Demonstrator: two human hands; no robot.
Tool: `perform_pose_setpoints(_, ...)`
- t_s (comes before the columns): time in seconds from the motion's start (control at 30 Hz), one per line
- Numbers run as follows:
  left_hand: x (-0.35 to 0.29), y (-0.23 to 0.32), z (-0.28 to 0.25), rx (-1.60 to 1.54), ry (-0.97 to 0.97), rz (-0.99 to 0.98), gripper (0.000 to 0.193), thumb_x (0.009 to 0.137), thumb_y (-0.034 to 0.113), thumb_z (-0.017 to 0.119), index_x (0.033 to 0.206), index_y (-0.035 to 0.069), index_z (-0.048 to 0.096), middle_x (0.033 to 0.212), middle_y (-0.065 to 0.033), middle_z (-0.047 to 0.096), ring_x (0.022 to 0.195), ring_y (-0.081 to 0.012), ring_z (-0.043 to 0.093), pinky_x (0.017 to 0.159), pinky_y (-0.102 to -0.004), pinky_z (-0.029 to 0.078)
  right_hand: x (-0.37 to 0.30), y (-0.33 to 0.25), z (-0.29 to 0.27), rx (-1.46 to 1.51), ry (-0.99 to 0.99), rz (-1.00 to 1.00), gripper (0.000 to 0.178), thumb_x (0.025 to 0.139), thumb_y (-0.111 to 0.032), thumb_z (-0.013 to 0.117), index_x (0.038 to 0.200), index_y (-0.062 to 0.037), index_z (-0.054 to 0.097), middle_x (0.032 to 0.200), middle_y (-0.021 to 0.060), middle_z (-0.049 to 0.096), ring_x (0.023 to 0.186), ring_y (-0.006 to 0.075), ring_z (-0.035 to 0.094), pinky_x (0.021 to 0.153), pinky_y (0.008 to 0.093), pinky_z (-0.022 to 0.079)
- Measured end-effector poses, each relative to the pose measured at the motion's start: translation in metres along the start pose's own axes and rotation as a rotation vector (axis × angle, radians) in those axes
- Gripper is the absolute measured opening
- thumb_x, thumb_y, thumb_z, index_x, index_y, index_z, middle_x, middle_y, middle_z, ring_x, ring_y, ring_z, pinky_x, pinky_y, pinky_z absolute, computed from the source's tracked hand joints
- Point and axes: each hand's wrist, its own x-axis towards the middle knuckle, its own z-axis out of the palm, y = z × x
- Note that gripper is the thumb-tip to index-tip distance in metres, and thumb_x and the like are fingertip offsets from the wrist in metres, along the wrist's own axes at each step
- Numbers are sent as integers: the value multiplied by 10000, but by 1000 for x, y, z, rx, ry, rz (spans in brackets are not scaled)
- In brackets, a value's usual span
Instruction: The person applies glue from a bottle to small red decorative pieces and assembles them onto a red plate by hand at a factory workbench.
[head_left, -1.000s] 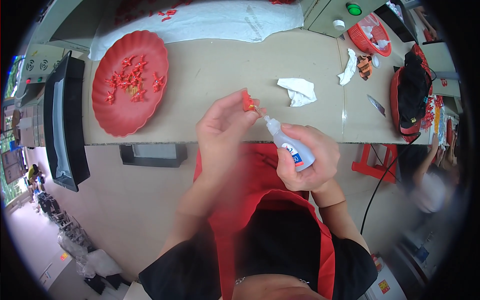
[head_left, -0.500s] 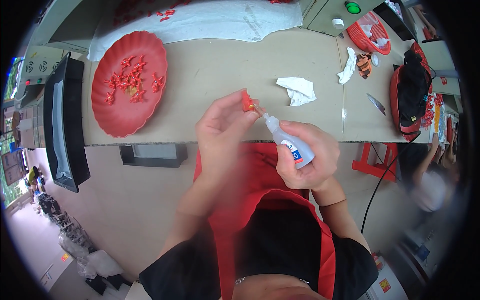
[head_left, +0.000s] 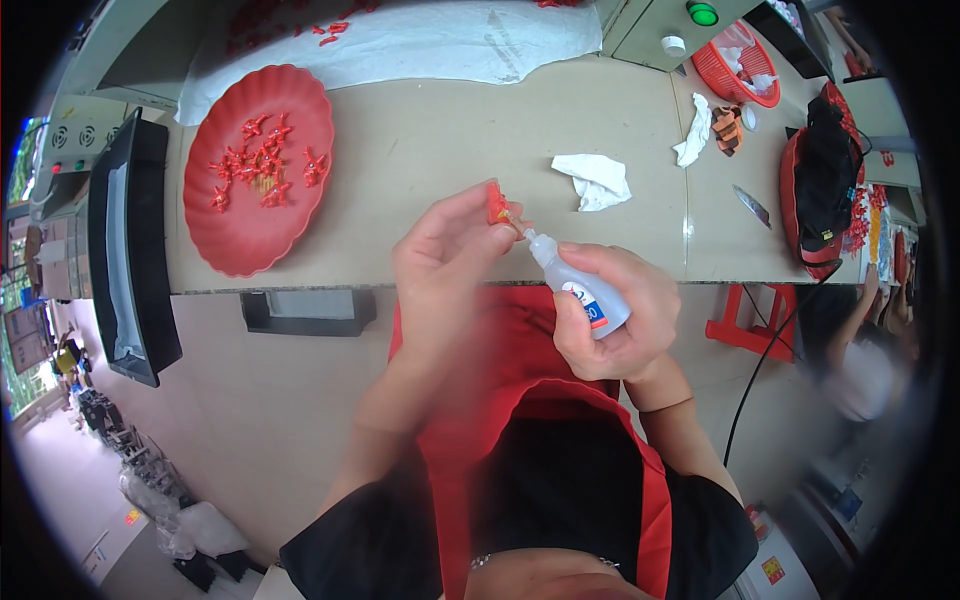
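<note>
Between the thumb and fingers of my left hand [head_left: 450, 235] is a small red plastic figure piece [head_left: 498, 205], partly hidden by the fingertips. My right hand [head_left: 625, 310] is wrapped round a white squeeze bottle [head_left: 572, 278] with a narrow nozzle, likely glue, tilted so its tip points up and left. The nozzle tip meets or nearly meets the lower end of the red piece; I cannot tell if they touch. Both hands are above the table's front edge. Left of them a red scalloped plate [head_left: 235, 255] holds several glossy red figures [head_left: 272, 160].
A crumpled white tissue [head_left: 595, 182] lies right of the hands. Farther right are another tissue [head_left: 692, 130], a blade-like tool [head_left: 751, 206], a red basket [head_left: 715, 75] and a black-and-red bag [head_left: 815, 190]. White cloth [head_left: 440, 55] with red pieces lies at the back. A black tray [head_left: 150, 250] stands left.
Hardly anything differs. The red piece in my left hand has tilted very slightly against the nozzle; both hands keep their place and grip.
</note>
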Motion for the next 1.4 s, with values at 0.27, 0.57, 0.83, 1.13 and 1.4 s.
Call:
perform_pose_setpoints(0.27,1,-1,-1,-7,2,-8,317,831,-26,567,1144,-62,532,997,-186,624,862,-247,638,778,-343,518,0,1,1,4,9,-1,353,591,38,647,940,29,596,719,104,627,526,218,599,481,274,480)
perform_pose_setpoints(0.57,1,-2,-2,1,-2,2,322,825,-24,576,1143,-56,538,986,-179,630,855,-242,639,765,-316,508,0,0,-1,16,-35,24,350,595,40,642,942,31,594,714,106,627,524,218,598,478,272,478)
perform_pose_setpoints(0.83,1,-2,0,9,14,-7,320,819,-28,580,1136,-55,542,981,-177,632,851,-234,639,769,-309,505,1,1,-2,20,-16,17,349,594,43,642,939,30,596,716,113,629,534,221,606,489,273,483)
perform_pose_setpoints(1.13,1,-3,-1,8,5,1,314,819,-32,578,1130,-58,541,993,-180,629,853,-235,639,783,-329,514,2,1,-3,10,-11,16,347,588,41,649,931,28,597,731,118,636,553,231,619,504,276,494)
perform_pose_setpoints(1.4,0,-6,-3,3,1,17,319,821,-32,578,1136,-56,540,996,-184,628,856,-239,639,779,-342,519,-1,2,-1,19,-14,18,338,592,37,648,926,24,599,739,108,636,544,224,610,494,277,489)
